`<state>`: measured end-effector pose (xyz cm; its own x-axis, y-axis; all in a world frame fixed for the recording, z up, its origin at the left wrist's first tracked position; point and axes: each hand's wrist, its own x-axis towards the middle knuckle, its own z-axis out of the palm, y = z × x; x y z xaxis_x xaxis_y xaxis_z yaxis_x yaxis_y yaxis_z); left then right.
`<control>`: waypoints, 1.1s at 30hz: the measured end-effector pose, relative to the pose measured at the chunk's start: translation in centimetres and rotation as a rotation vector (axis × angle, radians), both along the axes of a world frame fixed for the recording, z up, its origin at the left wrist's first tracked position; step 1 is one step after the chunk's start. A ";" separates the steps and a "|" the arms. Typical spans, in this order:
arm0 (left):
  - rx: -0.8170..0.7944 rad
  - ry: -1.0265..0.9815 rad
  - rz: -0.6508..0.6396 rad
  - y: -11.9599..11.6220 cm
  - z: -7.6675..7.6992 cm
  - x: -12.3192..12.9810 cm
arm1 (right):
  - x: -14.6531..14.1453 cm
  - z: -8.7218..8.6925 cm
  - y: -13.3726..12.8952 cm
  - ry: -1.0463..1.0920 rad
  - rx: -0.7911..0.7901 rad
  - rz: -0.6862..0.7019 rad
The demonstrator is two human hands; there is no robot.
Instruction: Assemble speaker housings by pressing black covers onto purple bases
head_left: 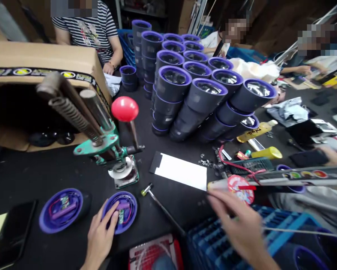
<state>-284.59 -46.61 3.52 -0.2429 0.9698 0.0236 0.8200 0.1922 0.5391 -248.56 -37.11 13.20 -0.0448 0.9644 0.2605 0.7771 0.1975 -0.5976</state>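
My left hand (99, 233) grips a round purple housing (132, 210) near the front of the table. Two of its fingers reach inside, over a purple cylindrical battery and a small green circuit board with red wire. A similar housing (46, 217) with the same parts lies to the left. Slightly blurred, my right hand (241, 223) is stretched out with fingers apart, and I see nothing held in it. Its fingertips are close to the corner of a white strip (182, 170) on a dark backing. A small hammer (164, 210) lies between my hands.
A green hand press (98, 144) with a red ball knob (125, 109) stands ahead. Stacked dark purple-rimmed cylinders (171, 99) rise behind. An open cardboard box (44, 56) is left, a blue crate (207, 240) front right. Loose metal rings (204, 162) lie centrally. Several people sit around.
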 end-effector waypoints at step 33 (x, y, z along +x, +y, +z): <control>0.295 -0.107 -0.210 -1.6 -3.5 -3.3 | -18.9 -4.6 2.8 0.113 -0.333 0.676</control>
